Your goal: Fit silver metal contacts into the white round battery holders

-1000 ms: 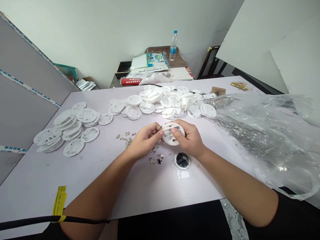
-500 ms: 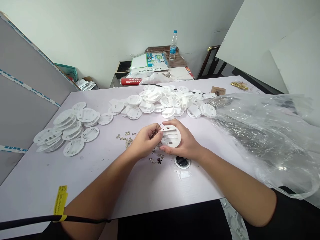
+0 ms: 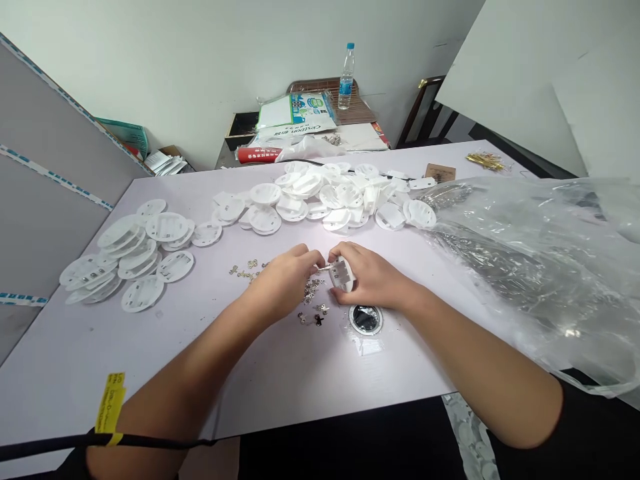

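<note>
My right hand [image 3: 370, 279] grips a round white plastic disc [image 3: 343, 274], held low over the table and tilted so only its edge shows. My left hand [image 3: 284, 279] is pinched on a small metal contact clip [image 3: 325, 268] whose tip meets the disc's left edge. Loose metal clips [image 3: 313, 300] lie scattered under and between both hands. A round black-centred part [image 3: 365, 319] in a clear wrapper lies just below my right hand.
A heap of white discs [image 3: 330, 197] lies behind the hands, another stack [image 3: 135, 253] at the left. A large clear plastic bag [image 3: 540, 267] covers the right side. A grey board [image 3: 45, 187] leans at the left. A water bottle [image 3: 346, 76] stands beyond the table.
Both hands have dropped toward the table. The disc has tilted from face-up to nearly edge-on, and the clip now meets its edge. The camera has tipped slightly downward.
</note>
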A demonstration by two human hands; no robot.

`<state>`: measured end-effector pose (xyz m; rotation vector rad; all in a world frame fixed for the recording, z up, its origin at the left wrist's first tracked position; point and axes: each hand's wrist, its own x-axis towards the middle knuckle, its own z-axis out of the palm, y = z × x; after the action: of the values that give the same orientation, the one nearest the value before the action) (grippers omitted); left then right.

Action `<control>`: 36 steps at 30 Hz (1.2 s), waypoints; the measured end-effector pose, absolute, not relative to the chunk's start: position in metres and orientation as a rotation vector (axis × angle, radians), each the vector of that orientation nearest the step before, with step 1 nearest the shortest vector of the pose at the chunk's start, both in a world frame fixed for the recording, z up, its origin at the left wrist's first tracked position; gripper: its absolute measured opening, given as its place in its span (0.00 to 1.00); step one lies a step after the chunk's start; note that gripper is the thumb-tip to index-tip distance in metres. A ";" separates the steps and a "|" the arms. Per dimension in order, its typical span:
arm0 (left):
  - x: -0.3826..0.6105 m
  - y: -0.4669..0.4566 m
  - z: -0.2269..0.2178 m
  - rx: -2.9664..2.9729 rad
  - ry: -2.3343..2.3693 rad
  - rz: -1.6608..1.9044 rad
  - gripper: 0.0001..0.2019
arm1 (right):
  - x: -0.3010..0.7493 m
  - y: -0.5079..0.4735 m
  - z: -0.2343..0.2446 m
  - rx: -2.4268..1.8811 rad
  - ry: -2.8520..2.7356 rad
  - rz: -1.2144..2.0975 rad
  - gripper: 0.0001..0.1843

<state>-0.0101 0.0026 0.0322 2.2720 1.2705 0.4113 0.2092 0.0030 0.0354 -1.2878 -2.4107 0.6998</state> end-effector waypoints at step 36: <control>-0.014 -0.001 -0.007 2.590 1.103 0.674 0.30 | 0.202 -0.002 0.035 -1.299 -2.358 0.883 0.20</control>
<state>-0.0142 -0.0008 -0.0071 2.5903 1.1034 0.6738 0.2018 -0.0016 0.0353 -1.2992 -2.3577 0.8834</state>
